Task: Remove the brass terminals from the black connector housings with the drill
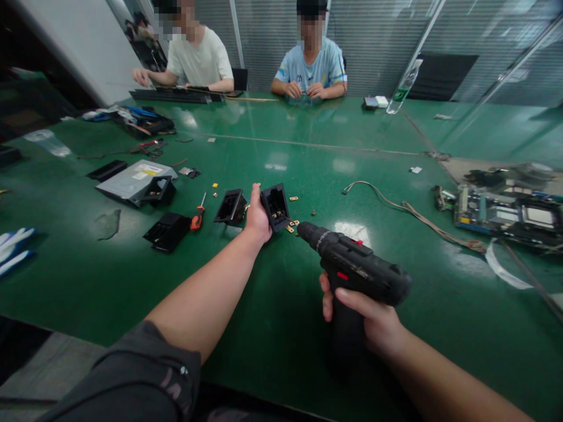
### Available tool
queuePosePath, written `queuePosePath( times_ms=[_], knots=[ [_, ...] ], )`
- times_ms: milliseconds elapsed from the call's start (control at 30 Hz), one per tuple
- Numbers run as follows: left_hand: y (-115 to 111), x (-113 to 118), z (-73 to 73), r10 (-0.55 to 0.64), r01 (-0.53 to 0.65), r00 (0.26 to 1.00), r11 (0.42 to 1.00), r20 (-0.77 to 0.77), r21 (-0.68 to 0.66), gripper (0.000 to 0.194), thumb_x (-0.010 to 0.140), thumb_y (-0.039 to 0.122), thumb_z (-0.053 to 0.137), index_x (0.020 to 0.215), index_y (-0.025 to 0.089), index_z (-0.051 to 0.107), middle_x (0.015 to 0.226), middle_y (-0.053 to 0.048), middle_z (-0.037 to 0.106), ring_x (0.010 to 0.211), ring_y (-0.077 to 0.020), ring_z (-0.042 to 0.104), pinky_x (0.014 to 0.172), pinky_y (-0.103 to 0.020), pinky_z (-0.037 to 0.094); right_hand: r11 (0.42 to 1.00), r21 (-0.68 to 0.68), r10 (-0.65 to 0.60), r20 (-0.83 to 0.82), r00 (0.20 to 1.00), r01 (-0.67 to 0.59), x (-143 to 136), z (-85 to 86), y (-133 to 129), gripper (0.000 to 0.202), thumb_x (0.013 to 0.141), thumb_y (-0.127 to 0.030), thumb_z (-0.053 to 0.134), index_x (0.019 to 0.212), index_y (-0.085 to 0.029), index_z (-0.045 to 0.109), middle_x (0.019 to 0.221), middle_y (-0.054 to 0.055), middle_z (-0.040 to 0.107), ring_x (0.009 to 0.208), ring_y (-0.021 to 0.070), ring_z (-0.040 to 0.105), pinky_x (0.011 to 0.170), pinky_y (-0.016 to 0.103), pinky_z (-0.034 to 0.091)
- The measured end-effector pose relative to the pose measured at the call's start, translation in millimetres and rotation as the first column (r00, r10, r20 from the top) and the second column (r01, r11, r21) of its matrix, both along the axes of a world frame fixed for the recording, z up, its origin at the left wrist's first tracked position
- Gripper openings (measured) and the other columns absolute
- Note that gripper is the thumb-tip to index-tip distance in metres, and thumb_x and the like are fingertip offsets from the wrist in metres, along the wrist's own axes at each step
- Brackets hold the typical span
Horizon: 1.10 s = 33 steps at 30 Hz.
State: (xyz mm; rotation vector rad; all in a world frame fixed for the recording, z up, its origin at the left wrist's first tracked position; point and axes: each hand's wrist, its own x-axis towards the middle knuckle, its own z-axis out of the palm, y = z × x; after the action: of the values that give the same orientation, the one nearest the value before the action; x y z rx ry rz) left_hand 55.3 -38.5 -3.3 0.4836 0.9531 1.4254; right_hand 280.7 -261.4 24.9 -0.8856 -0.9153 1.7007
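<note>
My left hand [258, 218] grips a small black plastic housing [276, 206] from its left side, the open face tilted toward me. Brass-coloured parts show inside the housing. In my right hand [367, 313] is a black cordless drill [352, 258], fingers wrapped round its handle. The drill's front end points left toward the housing's lower edge; whether its bit touches anything there is too small to tell. Small brass plates [294, 198] lie around the housing. A second black housing [230, 207] rests just left of my left hand.
An orange screwdriver [197, 218], a black plastic piece [167, 231] and a grey metal drive box [136, 180] lie to the left. At right are a cable [409, 206] and a circuit board [510, 211]. Two people sit across the green table [281, 363], near a bottle [402, 91].
</note>
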Motion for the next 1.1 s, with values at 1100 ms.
queuePosePath(
  times_ms=[1100],
  knots=[
    [-0.4,2.4,3.0,0.024,-0.025,0.999,0.999,-0.021,-0.027,0.073,0.097,0.093,0.081,0.114,0.022,0.087,0.115,-0.019,0.093,0.134,-0.0504,0.088,0.110,-0.062,0.074,0.998,0.040,0.038,0.126,0.991,-0.043,4.5,1.7,0.7,0.036,0.097,-0.061,0.107,0.108,-0.030,0.092,0.090,0.007,0.085,0.070,0.0253,0.081,0.067,0.040,0.069]
  ],
)
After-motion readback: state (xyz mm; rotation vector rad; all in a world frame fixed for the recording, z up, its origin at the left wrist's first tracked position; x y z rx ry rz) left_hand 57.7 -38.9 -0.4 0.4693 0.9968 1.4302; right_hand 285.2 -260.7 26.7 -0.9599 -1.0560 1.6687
